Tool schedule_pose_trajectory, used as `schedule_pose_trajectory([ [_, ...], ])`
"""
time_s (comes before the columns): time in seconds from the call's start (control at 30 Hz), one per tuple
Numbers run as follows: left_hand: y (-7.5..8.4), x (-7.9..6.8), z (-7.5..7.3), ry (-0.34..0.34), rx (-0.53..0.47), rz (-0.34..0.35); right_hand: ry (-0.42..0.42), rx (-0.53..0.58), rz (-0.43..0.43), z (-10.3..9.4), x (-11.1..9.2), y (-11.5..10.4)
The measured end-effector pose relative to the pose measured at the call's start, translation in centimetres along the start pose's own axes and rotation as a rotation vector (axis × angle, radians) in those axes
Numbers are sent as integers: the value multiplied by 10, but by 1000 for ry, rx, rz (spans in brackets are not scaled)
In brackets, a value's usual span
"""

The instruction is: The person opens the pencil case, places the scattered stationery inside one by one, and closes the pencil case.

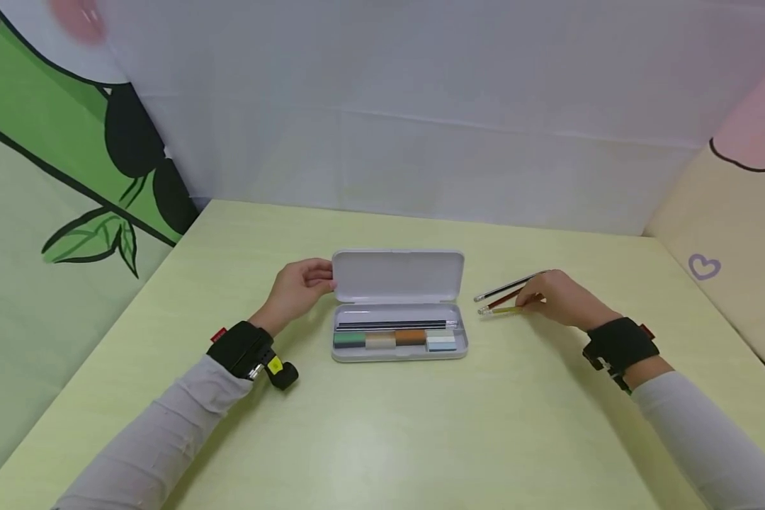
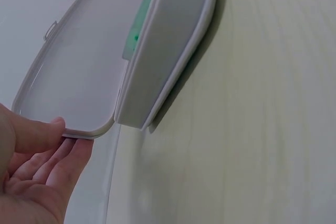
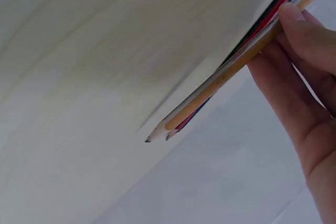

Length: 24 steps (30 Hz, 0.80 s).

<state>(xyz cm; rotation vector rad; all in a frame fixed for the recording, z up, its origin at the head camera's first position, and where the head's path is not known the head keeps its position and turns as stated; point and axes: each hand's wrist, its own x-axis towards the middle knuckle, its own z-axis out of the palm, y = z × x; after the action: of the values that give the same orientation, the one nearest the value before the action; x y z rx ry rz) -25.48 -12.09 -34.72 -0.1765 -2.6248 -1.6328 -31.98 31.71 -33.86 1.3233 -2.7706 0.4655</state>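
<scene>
A pale grey pencil case (image 1: pixel 399 358) lies open on the table with its lid (image 1: pixel 398 276) raised. My left hand (image 1: pixel 298 294) pinches the lid's left edge, thumb on the inner face and fingers behind, as the left wrist view shows. Inside lie dark pencils (image 1: pixel 392 326) and a row of eraser-like blocks: green (image 1: pixel 349 340), beige (image 1: pixel 380 341), brown (image 1: pixel 411 338) and white-blue (image 1: pixel 441 343). To the right of the case my right hand (image 1: pixel 561 297) pinches a yellow pencil (image 3: pixel 226 74). A red pencil (image 1: pixel 505 297) and a black pencil (image 1: pixel 508 286) lie close behind it.
The pale wooden table (image 1: pixel 395 439) ends at a light grey cloth backdrop (image 1: pixel 421 163). On the left stands a panel with a green leaf print (image 1: pixel 89 237); on the right, a cream panel with a purple heart (image 1: pixel 704 267). Both wrists wear black camera straps (image 1: pixel 621 347).
</scene>
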Motion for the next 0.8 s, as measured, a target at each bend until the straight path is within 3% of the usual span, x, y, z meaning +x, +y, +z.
schedule_pose_trajectory([
  [0.37,1,3,-1,3,0,13,21,11,-77,-6,41,-53],
  [0.8,-8,0,0,16,-5,-31,-48,41,-110,11,86,-89],
])
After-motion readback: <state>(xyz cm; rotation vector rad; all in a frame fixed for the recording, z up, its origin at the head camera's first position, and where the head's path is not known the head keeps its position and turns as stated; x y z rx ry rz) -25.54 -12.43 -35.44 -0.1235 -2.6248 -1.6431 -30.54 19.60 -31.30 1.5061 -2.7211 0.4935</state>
